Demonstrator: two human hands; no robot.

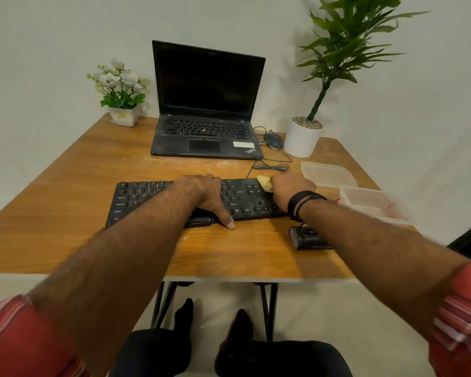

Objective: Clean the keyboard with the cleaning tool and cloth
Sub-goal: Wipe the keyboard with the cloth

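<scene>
Left hand (206, 195) lies flat with fingers relaxed across the middle of the black keyboard (147, 198), thumb on its front edge. Right hand (290, 190) grasps a yellow cloth (265, 183) against the keyboard's right end. The keyboard sits on the wooden table (65, 213) before a laptop (207, 104).

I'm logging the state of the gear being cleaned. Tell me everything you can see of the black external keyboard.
The flat black plastic keyboard with pale key legends lies level on the wooden table, in front of the open laptop. Its cable runs off from the far edge. The left hand rests spread over its middle, thumb at the near edge. The right hand presses a yellow cloth on its right end.
</scene>
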